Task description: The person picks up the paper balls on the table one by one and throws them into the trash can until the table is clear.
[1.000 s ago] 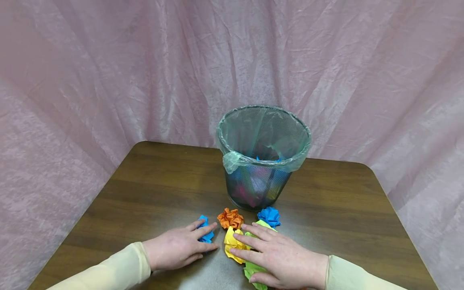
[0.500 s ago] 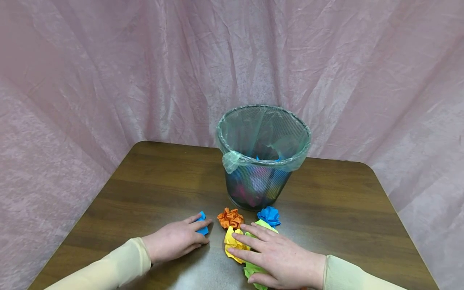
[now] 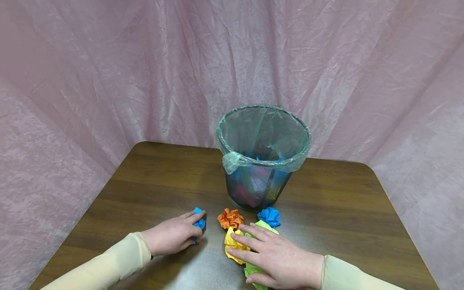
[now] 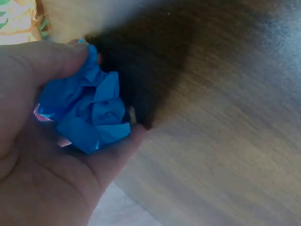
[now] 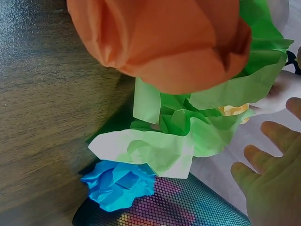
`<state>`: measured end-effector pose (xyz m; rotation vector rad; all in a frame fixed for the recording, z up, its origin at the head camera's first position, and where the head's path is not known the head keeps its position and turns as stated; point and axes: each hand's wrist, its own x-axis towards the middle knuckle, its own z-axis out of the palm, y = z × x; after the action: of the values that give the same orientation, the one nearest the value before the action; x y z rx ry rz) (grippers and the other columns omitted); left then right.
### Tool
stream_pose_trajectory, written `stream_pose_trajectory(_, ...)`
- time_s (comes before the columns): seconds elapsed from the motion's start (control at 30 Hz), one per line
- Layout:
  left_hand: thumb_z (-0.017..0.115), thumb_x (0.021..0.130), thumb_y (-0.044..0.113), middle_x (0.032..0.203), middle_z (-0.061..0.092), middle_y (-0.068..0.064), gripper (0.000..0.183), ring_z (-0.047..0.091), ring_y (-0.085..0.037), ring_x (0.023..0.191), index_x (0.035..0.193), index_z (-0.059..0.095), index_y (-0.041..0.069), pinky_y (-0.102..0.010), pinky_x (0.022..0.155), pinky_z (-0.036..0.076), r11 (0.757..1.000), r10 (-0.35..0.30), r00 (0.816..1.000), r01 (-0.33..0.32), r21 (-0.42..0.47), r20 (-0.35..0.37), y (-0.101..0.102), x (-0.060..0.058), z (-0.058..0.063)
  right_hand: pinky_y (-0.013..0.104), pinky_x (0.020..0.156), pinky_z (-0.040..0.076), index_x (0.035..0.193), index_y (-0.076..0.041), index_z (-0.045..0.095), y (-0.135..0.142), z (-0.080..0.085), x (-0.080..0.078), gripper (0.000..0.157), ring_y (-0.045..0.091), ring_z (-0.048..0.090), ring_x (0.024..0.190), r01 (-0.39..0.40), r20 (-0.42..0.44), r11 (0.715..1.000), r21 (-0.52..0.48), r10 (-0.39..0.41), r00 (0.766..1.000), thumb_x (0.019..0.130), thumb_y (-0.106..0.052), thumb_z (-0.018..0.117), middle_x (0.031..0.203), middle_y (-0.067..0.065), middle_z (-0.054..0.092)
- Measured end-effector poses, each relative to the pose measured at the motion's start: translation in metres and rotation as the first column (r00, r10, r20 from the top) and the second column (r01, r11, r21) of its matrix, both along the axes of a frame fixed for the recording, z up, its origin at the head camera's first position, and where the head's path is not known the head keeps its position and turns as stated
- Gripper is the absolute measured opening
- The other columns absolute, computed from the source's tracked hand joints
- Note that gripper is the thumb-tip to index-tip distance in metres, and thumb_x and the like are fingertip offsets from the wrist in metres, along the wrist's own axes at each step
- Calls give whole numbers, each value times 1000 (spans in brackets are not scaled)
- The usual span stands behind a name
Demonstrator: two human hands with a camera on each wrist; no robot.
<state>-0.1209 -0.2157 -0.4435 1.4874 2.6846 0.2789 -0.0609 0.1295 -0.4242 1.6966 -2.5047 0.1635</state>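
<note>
My left hand is clamped on a blue wad, thumb along one side and fingers curled round the other, low over the table; I cannot tell whether the wad touches the wood. My right hand has its fingers apart and nearly straight, reaching over a green wad and a yellow wad; how firmly it presses, if at all, I cannot tell. Under my right wrist lies a red-orange wad, mostly hidden from above. An orange wad sits between my hands, just beyond the yellow one. Past my right fingertips, beyond the green paper, is a second blue wad, right in front of the bin. The bin stands upright ahead of my right hand, bag over its rim, coloured paper showing through the mesh.
</note>
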Motion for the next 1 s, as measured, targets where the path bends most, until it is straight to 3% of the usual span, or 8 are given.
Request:
stream_pose_trajectory(0.3, 85, 85, 14, 136, 60, -28, 20, 66, -41, 116, 82, 67, 23, -46, 88, 58, 997, 44, 997, -48, -55, -60, 3, 0, 6, 51, 115, 36, 162, -27, 32, 0, -1, -1, 68, 30, 20, 154, 8, 18, 1000, 4, -8, 1000, 104, -58, 48, 166, 3, 29)
stream_pose_trajectory(0.37, 86, 83, 12, 123, 67, -13, 23, 71, -28, 97, 78, 67, 26, -36, 78, 59, 999, 30, 996, -32, -26, -86, 3, -1, 4, 52, 115, 35, 162, -27, 33, -1, -2, -2, 68, 30, 20, 154, 7, 14, 1000, 2, -7, 1000, 104, -58, 49, 166, 3, 30)
stream_pose_trajectory(0.53, 85, 80, 6, 101, 60, 3, 25, 53, -10, 73, 76, 72, 27, -24, 64, 49, 999, -6, 992, 10, 35, -129, 0, -4, 1, 54, 115, 35, 162, -27, 34, -2, -2, -4, 70, 32, 22, 153, 10, 11, 1000, -3, -10, 1000, 102, -58, 54, 166, 4, 31)
stream_pose_trajectory(0.63, 85, 81, 6, 107, 64, 0, 22, 58, -11, 80, 78, 75, 26, -26, 69, 52, 1000, 2, 995, 0, 23, -98, 0, -4, 2, 56, 114, 35, 162, -28, 32, -2, -2, -4, 72, 32, 21, 154, 23, 36, 1000, 6, -23, 999, 101, -58, 56, 167, 3, 29)
stream_pose_trajectory(0.77, 86, 82, 8, 102, 61, 5, 20, 57, -8, 79, 78, 76, 25, -25, 70, 52, 1000, 7, 998, -7, 1, -59, 0, -5, 4, 58, 115, 32, 163, -31, 29, -1, -1, -3, 72, 31, 19, 154, 39, 71, 999, 26, -40, 997, 101, -60, 54, 169, 1, 24)
stream_pose_trajectory(1.0, 83, 86, 13, 92, 54, 10, 17, 55, -5, 76, 76, 76, 24, -24, 68, 51, 1000, 7, 998, -7, -4, -55, 0, -6, 5, 58, 116, 31, 163, -29, 30, -3, -3, -3, 74, 32, 20, 154, 27, 26, 1000, 12, -27, 999, 101, -61, 54, 167, 4, 27)
